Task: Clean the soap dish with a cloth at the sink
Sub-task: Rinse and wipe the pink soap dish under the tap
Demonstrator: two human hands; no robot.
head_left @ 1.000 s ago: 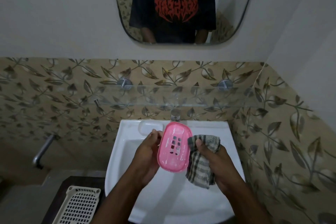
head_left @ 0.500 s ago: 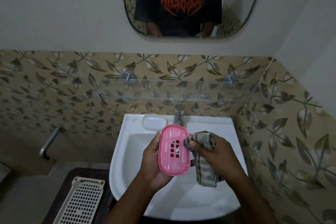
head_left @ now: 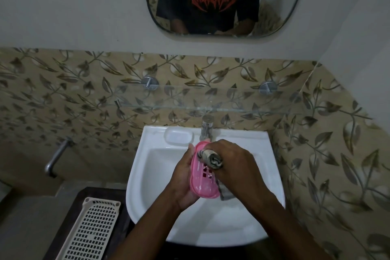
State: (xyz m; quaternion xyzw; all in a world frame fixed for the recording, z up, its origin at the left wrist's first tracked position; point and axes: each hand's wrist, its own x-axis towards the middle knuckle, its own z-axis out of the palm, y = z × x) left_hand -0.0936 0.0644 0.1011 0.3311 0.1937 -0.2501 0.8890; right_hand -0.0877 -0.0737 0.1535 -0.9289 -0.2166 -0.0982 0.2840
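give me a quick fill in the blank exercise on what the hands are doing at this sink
1. The left hand holds a soap dish whose colour is ____.
2. The right hand presses a bunched ____ against the dish.
3. Both hands work above the white ____.
4. A perforated tray lies to the ____ of the basin.

Missing words: pink; cloth; sink; left

Glossy pink plastic soap dish (head_left: 203,177), woven checked cloth (head_left: 211,158), glazed white sink (head_left: 147,167).
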